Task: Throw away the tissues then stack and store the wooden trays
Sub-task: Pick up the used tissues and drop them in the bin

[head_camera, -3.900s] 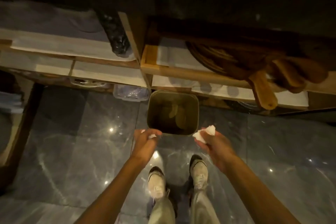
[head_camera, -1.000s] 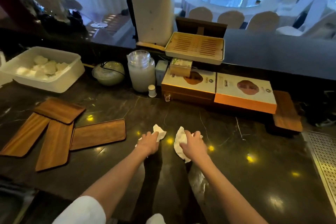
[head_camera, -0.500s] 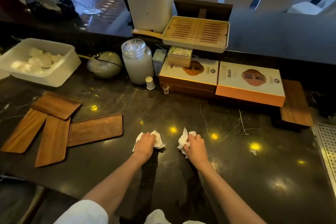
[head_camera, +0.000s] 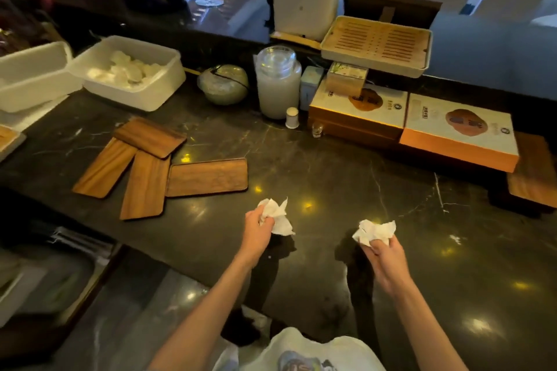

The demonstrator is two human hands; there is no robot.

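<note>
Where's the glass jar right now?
Head view, back centre of the dark counter: the glass jar stands upright between the green bowl on its left and a pale box on its right, a small white container just in front.

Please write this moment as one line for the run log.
left hand: grips left tissue | right hand: grips right tissue | wooden trays: spread on counter, unstacked | step: tissues not yet thrown away

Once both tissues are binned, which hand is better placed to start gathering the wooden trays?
Probably the left. The left hand, gripping a crumpled white tissue, is nearer the flat brown wooden trays; the right hand, holding another crumpled white tissue, is farther from them.
</note>
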